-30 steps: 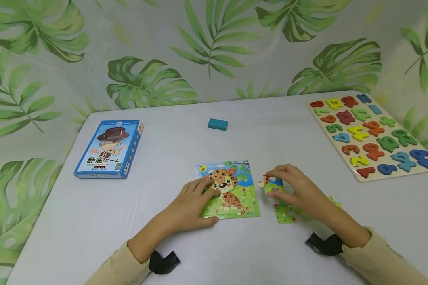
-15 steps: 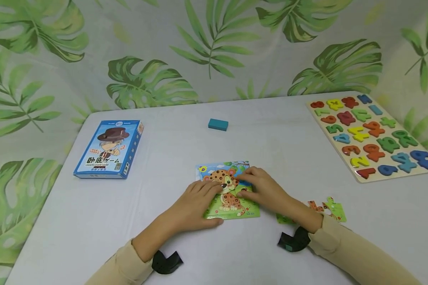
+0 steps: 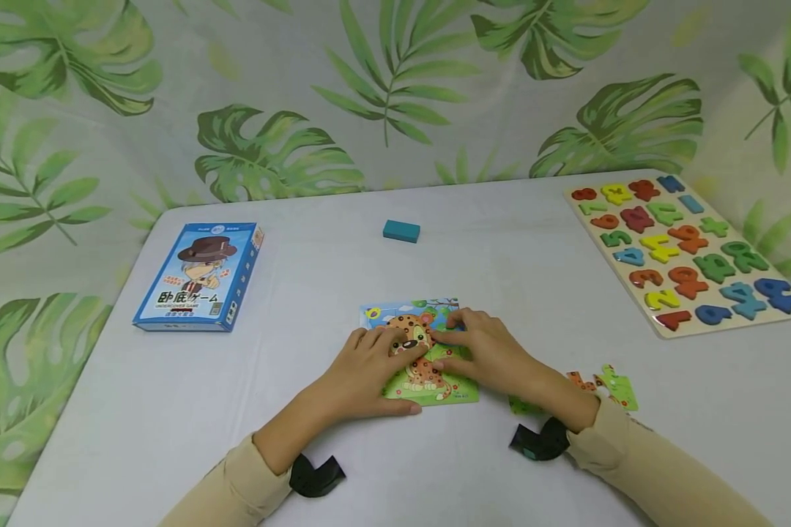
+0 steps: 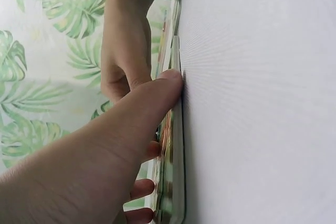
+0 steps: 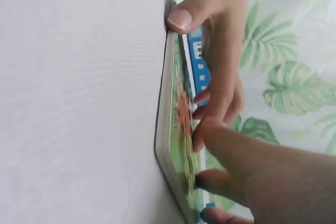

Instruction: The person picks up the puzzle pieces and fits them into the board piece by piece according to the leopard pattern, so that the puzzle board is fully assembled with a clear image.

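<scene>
A jigsaw puzzle (image 3: 463,392) with a spotted leopard cub picture lies flat on the table at the centre of the head view. My left hand (image 3: 362,373) rests on its left part, fingers across the picture and thumb (image 4: 170,80) against the near edge. Over the upper right part, my right hand (image 3: 494,355) holds a puzzle piece (image 3: 455,352) between thumb and fingers, down on the picture; the hand covers much of it. In the right wrist view, the fingertips of both hands meet close together above the puzzle board (image 5: 164,148).
Loose puzzle pieces (image 3: 619,388) lie partly under the right forearm. A blue card game box (image 3: 198,278) stands at the left. Farther back lies a teal block (image 3: 401,231). A board of coloured numbers and shapes (image 3: 662,322) lies at the right.
My right hand has carried the puzzle piece left from beside the puzzle onto its upper right part. My left hand has slid slightly right, its index finger now nearer the right hand.
</scene>
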Motion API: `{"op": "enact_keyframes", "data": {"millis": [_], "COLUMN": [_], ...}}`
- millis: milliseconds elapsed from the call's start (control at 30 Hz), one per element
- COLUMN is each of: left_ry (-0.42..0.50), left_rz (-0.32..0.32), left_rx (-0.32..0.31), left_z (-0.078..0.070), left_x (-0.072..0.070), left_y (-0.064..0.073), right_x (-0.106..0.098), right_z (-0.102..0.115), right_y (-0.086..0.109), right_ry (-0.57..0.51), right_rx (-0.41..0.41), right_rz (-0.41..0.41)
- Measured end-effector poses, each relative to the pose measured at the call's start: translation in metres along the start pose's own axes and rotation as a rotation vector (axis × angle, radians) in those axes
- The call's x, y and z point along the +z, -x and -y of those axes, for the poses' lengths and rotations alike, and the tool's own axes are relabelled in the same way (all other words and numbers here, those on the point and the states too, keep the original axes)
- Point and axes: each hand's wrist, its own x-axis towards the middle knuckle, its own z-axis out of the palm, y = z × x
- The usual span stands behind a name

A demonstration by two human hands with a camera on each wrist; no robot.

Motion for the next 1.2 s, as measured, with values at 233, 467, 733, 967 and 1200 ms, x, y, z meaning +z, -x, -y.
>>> {"op": "enact_keyframes", "data": {"millis": [233, 467, 733, 967, 1200], "left_ry": [0.08, 0.136, 0.203, 0.237, 0.238], "left_rz": [0.02, -0.038, -0.119, -0.131, -0.129], "left_rx": [-0.031, -0.039, -0.183, -0.194, -0.194], "left_z": [-0.004, 0.001, 0.011, 0.015, 0.016], "left_x": [0.002, 0.006, 0.008, 0.01, 0.009], "left_y": [0.003, 0.018, 0.051, 0.059, 0.06], "right_x": [-0.002, -0.024, -0.041, -0.034, -0.026], "right_z": [-0.01, -0.016, -0.023, -0.034, -0.042], "right_y": [0.013, 0.032, 0.069, 0.091, 0.099], "right_ry": [-0.193, -0.383, -0.287, -0.235, -0.225], "right_rx": [0.04, 0.148, 0.144, 0.144, 0.201], "right_rz": [0.058, 0.018, -0.079, -0.034, 0.046]}}
